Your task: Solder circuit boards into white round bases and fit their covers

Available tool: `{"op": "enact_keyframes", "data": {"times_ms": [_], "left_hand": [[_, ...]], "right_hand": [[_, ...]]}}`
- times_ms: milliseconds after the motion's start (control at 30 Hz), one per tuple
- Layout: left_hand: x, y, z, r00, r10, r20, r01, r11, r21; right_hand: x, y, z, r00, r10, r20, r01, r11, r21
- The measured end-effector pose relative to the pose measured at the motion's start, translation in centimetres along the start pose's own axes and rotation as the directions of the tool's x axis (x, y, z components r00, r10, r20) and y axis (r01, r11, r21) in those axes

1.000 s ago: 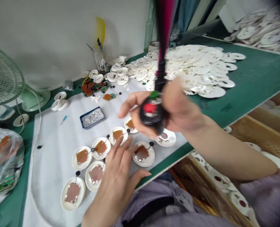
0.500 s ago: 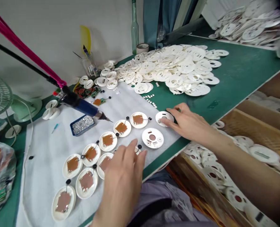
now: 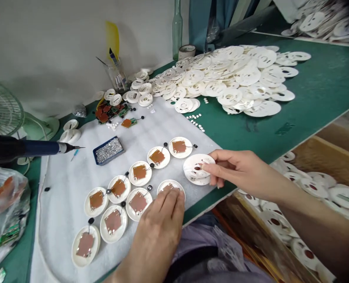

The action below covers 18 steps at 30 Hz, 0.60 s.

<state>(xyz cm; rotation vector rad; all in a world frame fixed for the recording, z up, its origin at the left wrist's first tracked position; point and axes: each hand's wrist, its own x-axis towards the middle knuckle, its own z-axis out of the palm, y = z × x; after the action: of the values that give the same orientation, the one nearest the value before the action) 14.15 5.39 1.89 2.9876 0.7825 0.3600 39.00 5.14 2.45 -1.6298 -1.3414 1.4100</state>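
My right hand [image 3: 231, 171] pinches a thin white disc [image 3: 196, 160] with holes at its edge, thumb on top. The disc is tilted over a second white disc [image 3: 199, 181], which it mostly covers. The fingers of my left hand [image 3: 162, 220] are bent and close together over the near part of a shallow white dish [image 3: 163, 186]; its board is partly hidden under them. Left of this hand, several similar dishes stand in slanting rows, such as one dish [image 3: 104, 232] with a copper-coloured square board [image 3: 113, 221] and a small black part on a wire.
An electric screwdriver [image 3: 44, 147] hangs at the left. A blue tray [image 3: 95, 156] of small metal parts stands on the white mat [image 3: 59, 188]. White discs form a large pile [image 3: 230, 74] behind, beside loose boards [image 3: 106, 112]. A wooden drawer [image 3: 333, 153] is at the right.
My right hand has brought the disc left and towards me, over the other disc. My left hand's fingers have closed in over the dish. The screwdriver has swung left.
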Motion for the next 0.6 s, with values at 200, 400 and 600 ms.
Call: {"op": "enact_keyframes", "data": {"times_ms": [200,400,600], "left_hand": [[-0.2,0.0,0.6,0.998,-0.062,0.031,0.063,0.997,-0.05],[-1.2,-1.2,-0.8,0.972,-0.224,-0.072,0.216,0.971,-0.098],[-1.2,-1.4,0.7,0.941,-0.326,-0.086,0.308,0.935,-0.174]], "right_hand": [[0.1,0.2,1.2,0.995,-0.044,0.086,0.047,0.998,-0.03],[-0.3,-0.7,3.1,0.997,0.018,0.075,-0.014,0.998,-0.056],[1.3,-2.8,5.0,0.944,-0.168,0.284,0.266,0.897,-0.354]]}}
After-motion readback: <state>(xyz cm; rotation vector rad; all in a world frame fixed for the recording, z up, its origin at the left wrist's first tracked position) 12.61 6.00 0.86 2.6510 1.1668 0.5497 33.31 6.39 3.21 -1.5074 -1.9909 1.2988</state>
